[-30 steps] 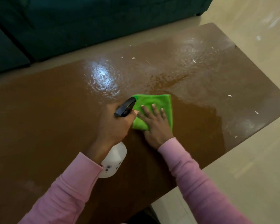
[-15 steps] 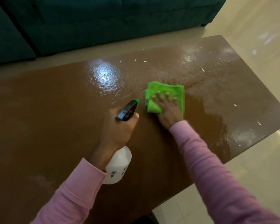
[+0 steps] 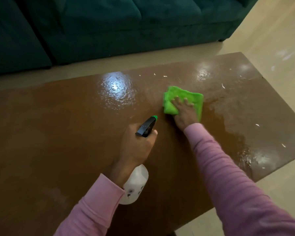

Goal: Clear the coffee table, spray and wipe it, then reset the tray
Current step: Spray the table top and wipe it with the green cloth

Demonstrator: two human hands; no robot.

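A brown coffee table [image 3: 61, 126] fills most of the view, wet and glossy on its right half. My right hand [image 3: 184, 113] lies flat with straight fingers on a folded green cloth [image 3: 182, 96] and presses it onto the tabletop right of centre. My left hand [image 3: 136, 147] grips the neck of a white spray bottle [image 3: 134, 184] held above the table. The bottle's black trigger head, with a green nozzle tip, points toward the cloth. The tray is not in sight.
Small white scraps [image 3: 223, 86] lie scattered over the right and far parts of the table. A dark teal sofa [image 3: 109, 26] stands behind the table across a strip of pale floor [image 3: 271, 36]. Pale floor also lies right of the table.
My right hand has slid the green cloth away from me, toward the far right of the table. The left hand has kept the spray bottle in about the same place.
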